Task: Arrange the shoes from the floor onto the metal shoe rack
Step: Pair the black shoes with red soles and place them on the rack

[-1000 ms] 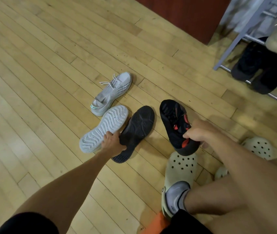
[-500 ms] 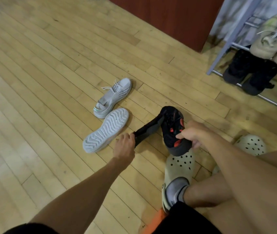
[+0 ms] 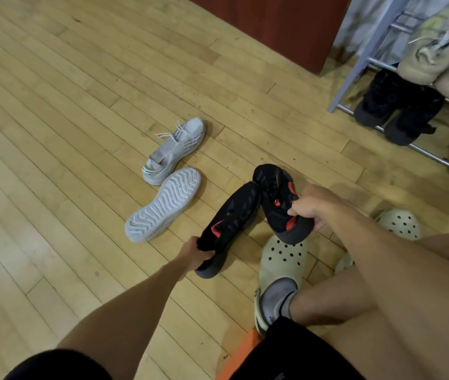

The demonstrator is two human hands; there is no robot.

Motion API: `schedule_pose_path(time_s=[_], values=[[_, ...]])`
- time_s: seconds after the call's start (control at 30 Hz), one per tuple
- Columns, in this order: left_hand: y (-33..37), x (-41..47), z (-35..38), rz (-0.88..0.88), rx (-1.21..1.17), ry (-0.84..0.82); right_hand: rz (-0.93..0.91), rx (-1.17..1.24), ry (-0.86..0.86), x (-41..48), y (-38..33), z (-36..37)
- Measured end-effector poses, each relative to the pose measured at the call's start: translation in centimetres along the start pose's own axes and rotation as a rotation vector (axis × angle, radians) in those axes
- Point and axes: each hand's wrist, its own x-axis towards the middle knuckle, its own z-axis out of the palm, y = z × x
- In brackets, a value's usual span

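Now both hands are closed on shoes. The left hand [image 3: 194, 252] grips the heel end of one black sneaker with red accents [image 3: 229, 223], whose toe points away from the person and touches the toe of its mate. The right hand [image 3: 309, 208] is clamped on the heel of the second black sneaker [image 3: 276, 196], its opening turned upward so the red lining shows. Whether either shoe rests on the wooden floor [image 3: 67, 105] cannot be told.

Just beyond and left of the left hand lies a white sneaker turned sole-up [image 3: 163, 204], and just past it the matching grey-white laced sneaker [image 3: 176, 149] stands upright on its sole, the two almost touching.

Beneath the right hand, the person's foot wears a pale clog with holes [image 3: 281, 264]; a second clog [image 3: 400, 223] shows just right of the right forearm.

Far beyond the right hand stands the metal shoe rack [image 3: 355, 75], with dark shoes [image 3: 393, 108] on its lower bars and beige sneakers [image 3: 434, 58] on the tier above.
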Motion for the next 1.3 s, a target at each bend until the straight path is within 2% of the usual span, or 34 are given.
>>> schedule_pose_path(time_s=[0.1, 0.2, 0.37, 0.57, 0.73, 0.83, 1.03, 1.2, 1.3], values=[[0.5, 0.7, 0.7, -0.066, 0.003, 0.028, -0.039, -0.109, 0.044, -0.1, -0.1, -0.2], [1.1, 0.1, 0.7, -0.161, -0.13, -0.088, -0.058, -0.236, 0.08, -0.4, -0.1, -0.3], [1.6, -1.1, -0.1, -0.175, -0.049, -0.26, -0.032, -0.274, 0.018, -0.5, -0.1, 0.4], [2.8, -4.4, -4.3, -0.122, -0.025, -0.225, -0.04, -0.335, 0.03, -3.0, -1.5, -0.2], [4.6, -6.9, -8.5, -0.067, -0.156, -0.136, -0.066, -0.408, 0.142, -5.0, -2.4, -3.1], [7.3, -8.1, -10.2, 0.024, -0.279, -0.09, -0.1, -0.322, 0.19, -6.7, -2.7, -5.9], [16.7, -11.6, -11.4, 0.277, -0.402, -0.055, -0.155, 0.028, 0.311, -11.1, -1.8, -12.8], [24.9, -14.7, -9.7, 0.457, -0.436, -0.08, -0.178, 0.232, 0.53, -15.0, 2.1, -18.7], [30.2, -16.6, -7.1, 0.558, -0.415, -0.073, -0.187, 0.4, 0.564, -16.3, 5.7, -21.7]])
